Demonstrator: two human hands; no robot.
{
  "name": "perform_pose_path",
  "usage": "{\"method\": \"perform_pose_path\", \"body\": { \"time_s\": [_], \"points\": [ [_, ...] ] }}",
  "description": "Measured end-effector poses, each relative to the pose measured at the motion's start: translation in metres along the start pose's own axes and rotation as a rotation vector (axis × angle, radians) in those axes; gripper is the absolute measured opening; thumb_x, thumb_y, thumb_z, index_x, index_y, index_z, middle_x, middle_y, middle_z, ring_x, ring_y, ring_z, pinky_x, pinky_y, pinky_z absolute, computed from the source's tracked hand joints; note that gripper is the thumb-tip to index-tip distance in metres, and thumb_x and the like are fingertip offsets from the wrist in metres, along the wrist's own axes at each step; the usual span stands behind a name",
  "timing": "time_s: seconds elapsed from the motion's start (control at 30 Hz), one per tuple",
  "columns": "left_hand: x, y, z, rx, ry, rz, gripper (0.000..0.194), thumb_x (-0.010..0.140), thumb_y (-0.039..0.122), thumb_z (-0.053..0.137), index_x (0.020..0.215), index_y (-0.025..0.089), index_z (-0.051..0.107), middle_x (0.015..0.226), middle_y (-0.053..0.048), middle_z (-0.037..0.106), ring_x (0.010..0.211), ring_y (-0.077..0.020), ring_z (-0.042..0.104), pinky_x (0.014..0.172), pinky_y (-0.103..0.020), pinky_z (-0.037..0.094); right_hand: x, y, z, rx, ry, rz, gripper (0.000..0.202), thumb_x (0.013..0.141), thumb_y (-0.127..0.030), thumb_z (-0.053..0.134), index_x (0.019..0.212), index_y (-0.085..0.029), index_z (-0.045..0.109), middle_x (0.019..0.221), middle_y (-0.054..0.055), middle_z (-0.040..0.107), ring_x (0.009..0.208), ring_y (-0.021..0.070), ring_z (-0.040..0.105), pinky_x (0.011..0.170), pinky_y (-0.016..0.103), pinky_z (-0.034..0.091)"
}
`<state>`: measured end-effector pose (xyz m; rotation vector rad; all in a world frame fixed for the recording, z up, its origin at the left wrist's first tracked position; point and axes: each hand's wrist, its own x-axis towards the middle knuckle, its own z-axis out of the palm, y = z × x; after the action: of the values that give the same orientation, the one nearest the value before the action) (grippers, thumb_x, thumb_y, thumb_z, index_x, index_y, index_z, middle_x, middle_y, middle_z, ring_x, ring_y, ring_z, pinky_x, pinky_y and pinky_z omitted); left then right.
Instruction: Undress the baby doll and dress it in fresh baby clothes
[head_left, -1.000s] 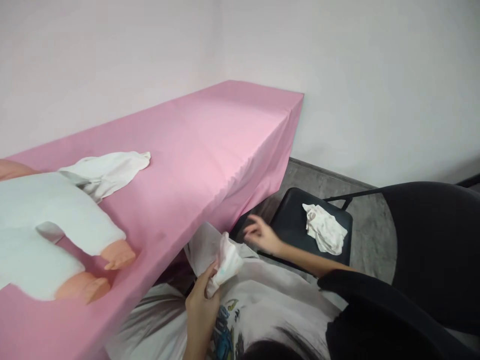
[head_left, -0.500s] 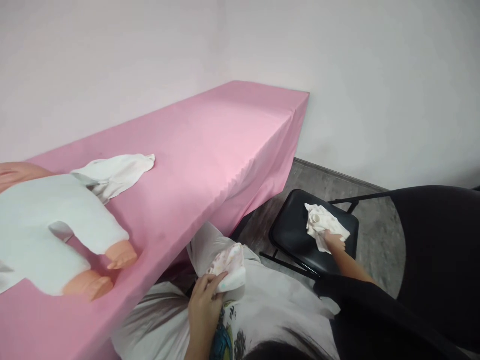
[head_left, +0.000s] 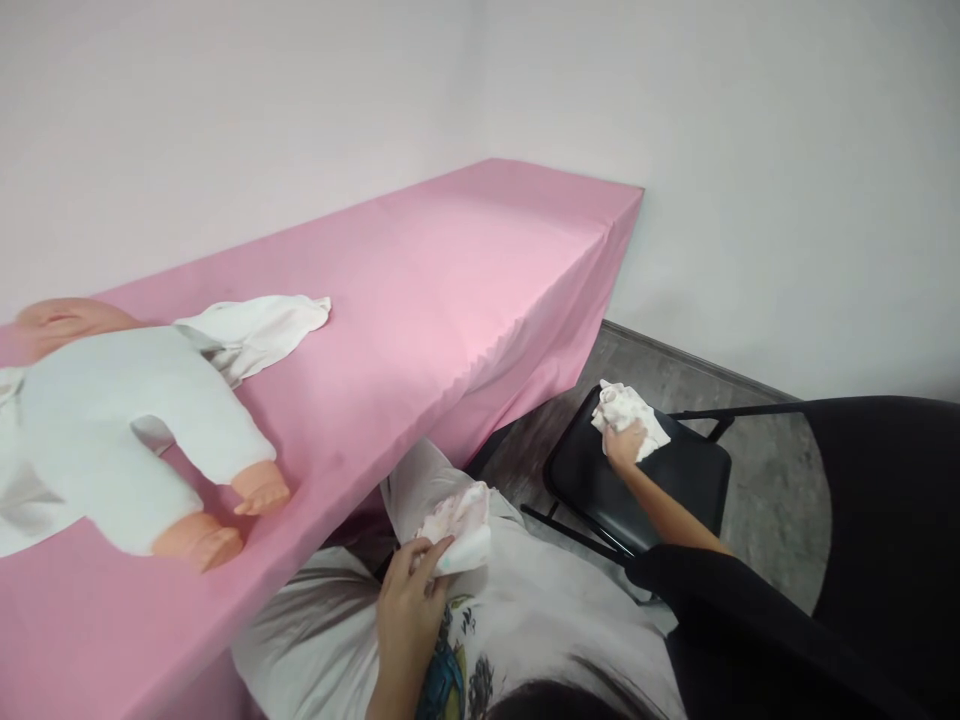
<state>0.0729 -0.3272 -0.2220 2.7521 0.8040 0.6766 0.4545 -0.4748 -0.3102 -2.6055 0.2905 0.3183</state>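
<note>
On my lap, my left hand (head_left: 412,600) has its fingers closed on a folded white piece with pink and teal marks (head_left: 465,530); whether it is cloth or a diaper I cannot tell. Out to the right, my right hand (head_left: 625,447) grips a crumpled white cloth (head_left: 637,415) over the far left part of a black chair seat (head_left: 675,480). Part of that cloth is hidden by the hand. A baby doll (head_left: 120,420) in white clothes lies on the pink-covered table (head_left: 420,290), its feet towards the near edge, with its head out of view.
Another black chair backrest (head_left: 892,520) rises at the right edge. The table's pink cover (head_left: 555,350) hangs down beside my knees. Pale walls (head_left: 750,200) stand behind the table, above a grey floor (head_left: 667,350).
My right hand has moved with the white cloth leftward and away across the chair seat. The view has turned slightly left, and my left hand keeps its hold on my lap.
</note>
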Motion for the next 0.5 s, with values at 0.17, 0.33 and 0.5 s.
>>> {"method": "perform_pose_path", "body": {
  "time_s": [0.17, 0.33, 0.5],
  "points": [
    [0.015, 0.016, -0.004, 0.116, 0.05, 0.109, 0.022, 0.076, 0.015, 0.051, 0.09, 0.024, 0.067, 0.11, -0.008, 0.061, 0.109, -0.0305, 0.048, 0.097, -0.052, 0.032, -0.149, -0.005, 0.018, 0.471, -0.329, -1.003, 0.062, 0.088, -0.044, 0.036, 0.137, -0.007, 0.027, 0.14, 0.018, 0.033, 0.131, 0.0222, 0.03, 0.109, 0.04, 0.022],
    [0.013, 0.025, 0.001, 0.055, 0.01, 0.222, 0.024, 0.08, 0.011, 0.042, 0.089, 0.016, 0.063, 0.078, -0.007, 0.063, 0.078, -0.0204, 0.057, 0.078, -0.035, 0.045, -0.235, -0.01, 0.001, 0.365, -0.885, -1.653, 0.067, 0.076, -0.042, 0.06, 0.132, -0.01, 0.042, 0.13, 0.016, 0.048, 0.121, 0.0238, 0.045, 0.101, 0.035, 0.036],
    [0.009, 0.035, 0.006, -0.054, -0.12, 0.164, 0.026, 0.086, 0.026, 0.045, 0.108, 0.017, 0.056, 0.097, -0.008, 0.064, 0.088, -0.0193, 0.059, 0.078, -0.03, 0.044, -0.18, -0.01, -0.015, 0.198, -0.884, -1.339, 0.028, 0.082, -0.025, 0.046, 0.096, -0.015, 0.068, 0.086, 0.003, 0.069, 0.076, 0.015, 0.064, 0.073, 0.025, 0.047]
  ]
}}
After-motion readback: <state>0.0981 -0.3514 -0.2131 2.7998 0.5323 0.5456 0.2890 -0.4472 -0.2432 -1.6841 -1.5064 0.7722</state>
